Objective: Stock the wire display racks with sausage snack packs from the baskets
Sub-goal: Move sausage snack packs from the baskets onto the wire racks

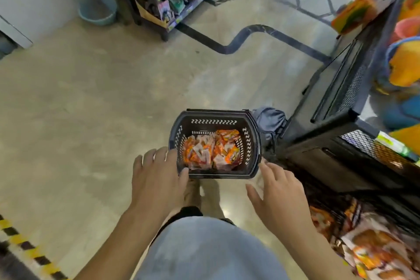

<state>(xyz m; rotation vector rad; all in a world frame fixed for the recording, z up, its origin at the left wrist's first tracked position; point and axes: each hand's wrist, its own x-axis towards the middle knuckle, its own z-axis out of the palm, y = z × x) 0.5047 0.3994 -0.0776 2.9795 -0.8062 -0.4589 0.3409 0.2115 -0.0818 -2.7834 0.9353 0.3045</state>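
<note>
1. Extending forward and down from the lower edge of the view, both bare forearms are seen above a beige polished floor [95, 98].
2. The left hand [156, 173] is held palm down with fingers straight and spread. Nothing is gripped, and its fingertips and thumb overlap the left rim of a dark oval plastic shopping basket [252, 143].
3. The right hand [279, 193] is likewise spread and empty, its fingertips lying just beside the basket's near right corner. Whether either hand touches the rim cannot be told.
4. The basket is set on the floor between the hands, just beside a black wire-mesh display rack [354, 88] on the right.
5. Its bottom is covered with orange, red and white sausage snack packs [211, 152], piled loosely and somewhat blurred.
</note>
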